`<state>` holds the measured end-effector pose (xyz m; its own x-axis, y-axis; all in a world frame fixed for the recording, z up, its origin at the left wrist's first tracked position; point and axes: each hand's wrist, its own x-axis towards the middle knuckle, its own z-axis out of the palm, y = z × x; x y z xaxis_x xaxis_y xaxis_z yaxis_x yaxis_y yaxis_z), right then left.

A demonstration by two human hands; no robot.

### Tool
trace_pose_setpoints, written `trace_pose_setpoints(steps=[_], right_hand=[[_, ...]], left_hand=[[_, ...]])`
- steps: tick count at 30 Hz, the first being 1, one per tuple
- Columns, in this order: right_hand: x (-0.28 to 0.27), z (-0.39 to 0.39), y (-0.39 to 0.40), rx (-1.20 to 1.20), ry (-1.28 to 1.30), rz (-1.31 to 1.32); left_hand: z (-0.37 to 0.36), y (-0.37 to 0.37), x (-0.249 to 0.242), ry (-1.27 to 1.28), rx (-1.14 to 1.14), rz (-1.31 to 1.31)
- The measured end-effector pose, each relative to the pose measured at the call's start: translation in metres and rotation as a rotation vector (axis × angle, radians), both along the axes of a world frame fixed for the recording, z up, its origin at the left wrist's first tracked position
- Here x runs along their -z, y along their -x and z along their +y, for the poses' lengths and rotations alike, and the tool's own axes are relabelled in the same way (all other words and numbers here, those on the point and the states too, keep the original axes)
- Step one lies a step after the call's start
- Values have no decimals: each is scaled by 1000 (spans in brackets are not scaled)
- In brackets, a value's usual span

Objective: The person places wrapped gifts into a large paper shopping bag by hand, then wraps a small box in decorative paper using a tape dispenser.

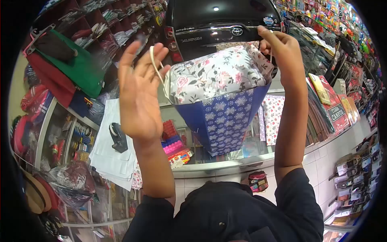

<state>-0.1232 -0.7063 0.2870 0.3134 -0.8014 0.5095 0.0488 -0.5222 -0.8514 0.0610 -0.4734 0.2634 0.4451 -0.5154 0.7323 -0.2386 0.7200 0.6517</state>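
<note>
A blue paper gift bag with white snowflakes stands on the glass counter. Bulging from its top is a floral-print bundle, white with pink roses and grey leaves. My left hand is at the bag's left side with its fingers apart, and a cream cord handle loops around them. At the right side, my right hand has its fingers curled on the other cord handle. Most of that second cord is hidden by the fingers and the bundle.
Left on the counter are white paper sheets with a black tape dispenser. Stacked folders and floral paper lie right. A black toy-like car rear is behind the bag. Hanging clothes and packed shelves surround the counter.
</note>
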Motion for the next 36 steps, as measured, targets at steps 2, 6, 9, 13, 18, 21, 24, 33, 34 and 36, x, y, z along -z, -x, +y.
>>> trace_pose_setpoints(steps=[2,6,9,13,18,21,24,33,34,36], right_hand=[[-2,2,5,-60,3,-173],[-24,24,32,-137,83,-209],[-26,28,48,-235,213,-302],[-23,47,68,-336,85,-673],[-8,90,102,-355,80,-656],[0,113,125,-352,39,-672],[7,122,149,-466,-97,-702],[49,180,189,-578,64,-811],[52,182,182,-618,71,-801],[64,209,194,-529,51,-748]], left_hand=[[-1,-2,-3,145,22,45],[12,4,-25,293,172,56],[30,22,-41,429,368,160],[54,54,-44,512,408,164],[89,87,-32,476,381,59],[110,115,-29,390,287,62],[147,128,-28,250,131,-47],[233,186,2,236,203,34],[237,178,6,233,204,37],[269,183,21,117,244,15]])
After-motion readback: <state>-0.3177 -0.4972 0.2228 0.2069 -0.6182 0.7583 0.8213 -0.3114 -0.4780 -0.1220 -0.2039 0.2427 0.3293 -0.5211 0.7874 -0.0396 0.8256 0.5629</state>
